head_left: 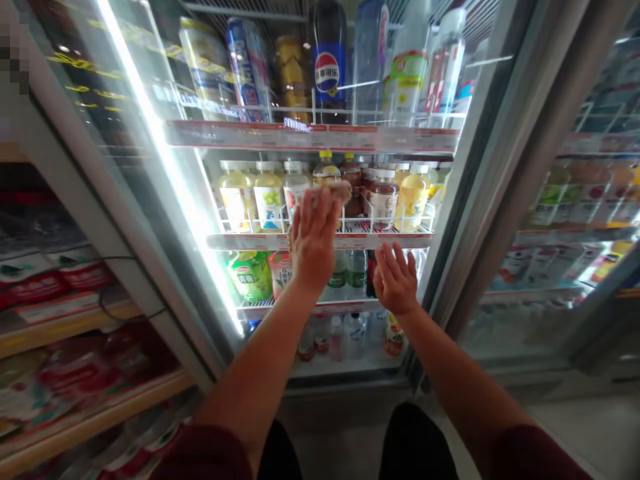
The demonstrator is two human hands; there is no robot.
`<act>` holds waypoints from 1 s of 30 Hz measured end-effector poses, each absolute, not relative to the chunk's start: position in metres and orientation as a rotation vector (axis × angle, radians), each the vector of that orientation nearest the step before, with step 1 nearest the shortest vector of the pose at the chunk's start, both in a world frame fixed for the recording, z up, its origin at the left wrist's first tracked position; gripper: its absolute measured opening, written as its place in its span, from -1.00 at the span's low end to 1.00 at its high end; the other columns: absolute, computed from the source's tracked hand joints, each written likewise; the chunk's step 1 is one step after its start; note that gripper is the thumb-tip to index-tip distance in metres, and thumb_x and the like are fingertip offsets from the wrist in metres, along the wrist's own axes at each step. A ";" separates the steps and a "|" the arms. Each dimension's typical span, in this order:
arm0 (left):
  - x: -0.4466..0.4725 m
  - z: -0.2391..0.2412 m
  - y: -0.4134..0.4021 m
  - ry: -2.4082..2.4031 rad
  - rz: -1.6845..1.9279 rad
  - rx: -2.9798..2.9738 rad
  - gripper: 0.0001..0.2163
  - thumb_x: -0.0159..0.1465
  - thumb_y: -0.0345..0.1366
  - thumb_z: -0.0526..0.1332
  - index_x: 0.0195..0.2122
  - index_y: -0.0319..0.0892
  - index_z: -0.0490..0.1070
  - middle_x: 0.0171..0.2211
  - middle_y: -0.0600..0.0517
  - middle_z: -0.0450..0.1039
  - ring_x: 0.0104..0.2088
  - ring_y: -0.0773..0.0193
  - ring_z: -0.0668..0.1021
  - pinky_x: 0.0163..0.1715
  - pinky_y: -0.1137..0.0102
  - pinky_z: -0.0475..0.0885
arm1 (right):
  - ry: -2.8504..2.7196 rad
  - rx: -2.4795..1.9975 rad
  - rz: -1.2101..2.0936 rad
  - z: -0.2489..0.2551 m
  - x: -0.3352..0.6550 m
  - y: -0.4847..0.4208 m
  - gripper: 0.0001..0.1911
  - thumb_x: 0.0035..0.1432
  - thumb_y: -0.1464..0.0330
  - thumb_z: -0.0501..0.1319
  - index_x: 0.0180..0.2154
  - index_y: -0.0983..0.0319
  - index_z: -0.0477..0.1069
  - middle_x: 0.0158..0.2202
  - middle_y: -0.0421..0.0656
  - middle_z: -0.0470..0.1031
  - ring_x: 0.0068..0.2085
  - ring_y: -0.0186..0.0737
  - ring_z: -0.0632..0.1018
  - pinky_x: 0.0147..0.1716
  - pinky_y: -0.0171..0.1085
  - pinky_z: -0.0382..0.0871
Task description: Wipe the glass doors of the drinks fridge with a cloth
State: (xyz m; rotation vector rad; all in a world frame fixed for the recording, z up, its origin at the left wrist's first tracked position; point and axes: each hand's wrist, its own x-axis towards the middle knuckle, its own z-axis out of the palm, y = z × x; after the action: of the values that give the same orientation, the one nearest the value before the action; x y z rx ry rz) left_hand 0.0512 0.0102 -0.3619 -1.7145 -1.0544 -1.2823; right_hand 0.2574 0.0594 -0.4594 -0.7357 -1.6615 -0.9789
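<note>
I stand before an open drinks cooler. My left hand (pixel 313 243) is raised to the middle wire shelf (pixel 240 241), its fingers reaching up and curled over a blurred beige cloth (pixel 333 192) held against the bottles there. My right hand (pixel 395 279) is lower, in front of the shelf below, fingers spread and holding nothing. Pale yellow drink bottles (pixel 236 197) stand to the left of the cloth, and a red-labelled jar-like bottle (pixel 383 197) stands to its right. Green bottles (pixel 250 273) sit on the lower shelf beside my left wrist.
The cooler's glass door (pixel 145 173) is swung open to the left, with a bright light strip along it. A Pepsi bottle (pixel 327 63) and cans fill the top shelf. A closed glass door (pixel 575 200) is to the right. Wooden shelves of packaged goods (pixel 60 287) stand at the left.
</note>
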 end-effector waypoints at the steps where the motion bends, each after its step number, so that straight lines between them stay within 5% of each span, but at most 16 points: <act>1: 0.048 -0.348 0.011 -1.076 -1.333 -1.664 -0.46 0.46 -0.45 -0.11 0.45 -0.04 0.10 0.46 0.05 0.07 0.51 0.16 -0.12 0.50 -0.02 -0.06 | -1.661 -0.731 -0.984 -0.459 0.257 0.059 -0.37 0.37 0.37 0.06 0.43 0.22 0.09 0.35 0.02 0.34 0.44 -0.04 0.24 0.46 0.07 -0.01; 9: 0.038 -0.415 -0.002 -0.829 -0.962 -1.903 -0.41 0.40 -0.52 0.02 0.43 0.01 0.14 0.36 0.07 0.28 0.48 0.27 0.06 0.50 0.19 0.01 | -1.684 -0.691 -0.901 -0.460 0.257 0.061 -0.31 0.35 0.40 0.10 0.45 0.19 0.02 0.36 0.00 0.33 0.45 -0.08 0.21 0.48 0.05 -0.07; 16: -0.003 -0.350 -0.003 -1.005 -1.292 -1.536 -0.43 0.41 -0.54 -0.06 0.45 -0.17 0.08 0.48 -0.04 -0.01 0.51 0.10 -0.11 0.49 -0.02 -0.03 | -1.686 -0.721 -0.891 -0.462 0.257 0.061 -0.34 0.36 0.38 0.08 0.44 0.18 0.07 0.37 -0.01 0.32 0.43 -0.07 0.25 0.48 0.06 -0.06; 23: -0.010 -0.415 -0.019 -0.834 -0.835 -1.881 -0.41 0.39 -0.55 -0.03 0.41 0.04 0.18 0.34 0.14 0.31 0.48 0.29 0.06 0.51 0.19 -0.05 | -1.672 -0.714 -0.941 -0.461 0.256 0.060 -0.38 0.35 0.39 0.08 0.41 0.22 0.15 0.36 0.01 0.33 0.44 -0.06 0.23 0.47 0.07 -0.03; 27: -0.046 -0.359 -0.017 -1.057 -1.176 -1.617 -0.47 0.44 -0.43 -0.07 0.41 0.00 0.17 0.44 0.16 0.11 0.49 0.09 0.04 0.50 -0.05 -0.02 | -1.684 -0.755 -0.911 -0.461 0.255 0.060 -0.39 0.35 0.39 0.08 0.40 0.19 0.16 0.35 -0.01 0.34 0.44 -0.09 0.25 0.47 0.05 -0.04; 30: -0.051 -0.359 -0.016 -1.032 -1.278 -1.537 -0.50 0.47 -0.37 -0.08 0.43 -0.08 0.14 0.48 0.15 -0.01 0.50 0.03 -0.03 0.51 -0.06 -0.04 | -1.666 -0.745 -0.947 -0.460 0.255 0.060 -0.39 0.35 0.40 0.08 0.40 0.22 0.16 0.35 0.00 0.34 0.44 -0.08 0.23 0.47 0.04 -0.04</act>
State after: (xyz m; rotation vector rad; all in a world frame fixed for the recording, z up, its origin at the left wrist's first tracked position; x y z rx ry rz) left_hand -0.0509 -0.0163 -0.3591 -1.5371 -1.0324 -1.2780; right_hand 0.2549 0.0596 -0.4604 -0.7446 -1.6657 -0.9466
